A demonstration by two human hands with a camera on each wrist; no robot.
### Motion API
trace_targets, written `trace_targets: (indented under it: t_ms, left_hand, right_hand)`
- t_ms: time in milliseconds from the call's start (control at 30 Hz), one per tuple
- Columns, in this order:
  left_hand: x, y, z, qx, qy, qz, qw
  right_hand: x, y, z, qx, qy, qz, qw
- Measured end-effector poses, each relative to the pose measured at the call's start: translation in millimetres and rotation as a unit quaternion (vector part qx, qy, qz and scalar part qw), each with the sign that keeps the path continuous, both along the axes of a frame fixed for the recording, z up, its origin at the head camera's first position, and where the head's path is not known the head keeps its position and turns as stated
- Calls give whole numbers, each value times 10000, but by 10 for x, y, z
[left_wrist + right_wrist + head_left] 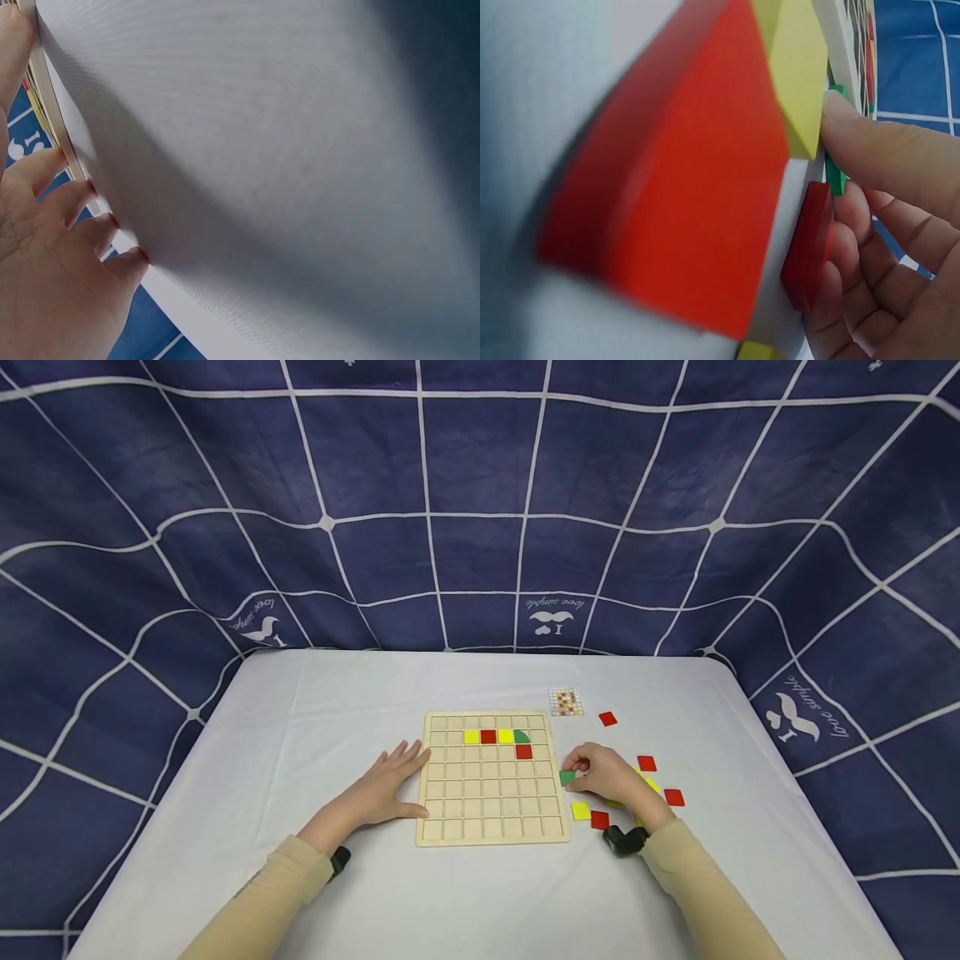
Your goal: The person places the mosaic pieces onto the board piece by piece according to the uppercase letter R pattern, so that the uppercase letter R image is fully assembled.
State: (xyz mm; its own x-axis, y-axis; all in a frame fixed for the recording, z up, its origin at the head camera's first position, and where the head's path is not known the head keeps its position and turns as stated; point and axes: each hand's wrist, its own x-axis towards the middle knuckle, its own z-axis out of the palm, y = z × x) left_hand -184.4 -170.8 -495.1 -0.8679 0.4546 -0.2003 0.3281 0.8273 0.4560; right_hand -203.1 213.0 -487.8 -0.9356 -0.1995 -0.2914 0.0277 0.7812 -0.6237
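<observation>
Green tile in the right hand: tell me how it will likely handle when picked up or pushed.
The green tile, pinched by the right hand, looks thin, flat and rigid, so probably light and stiff. Flat faces suggest it would slide on the white tablecloth, not roll.

White-clothed table; navy backdrop cloth, white grid lines, draped behind.

Staged recording booth, not a lived-in room: navy grid-patterned cloth backdrop encloses a white-covered tabletop from 9 through 12 to 3 o'clock.
</observation>
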Motion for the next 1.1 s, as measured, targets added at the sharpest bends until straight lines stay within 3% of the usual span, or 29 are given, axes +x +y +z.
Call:
trace_targets:
  t_ms: [533, 867, 1100]
  left_hand:
    - [7, -1, 24, 3, 3, -11, 10000]
    - [6, -2, 1, -3, -19, -22, 10000]
    - [1, -5, -12, 8, -9, -34, 10000]
  right_hand:
    - [-10, 2, 38, -89, -145, -44, 9998]
    - [-63, -22, 150, -587, 418, 18, 9974]
    - [-88, -251, 133, -829, 456, 160, 9954]
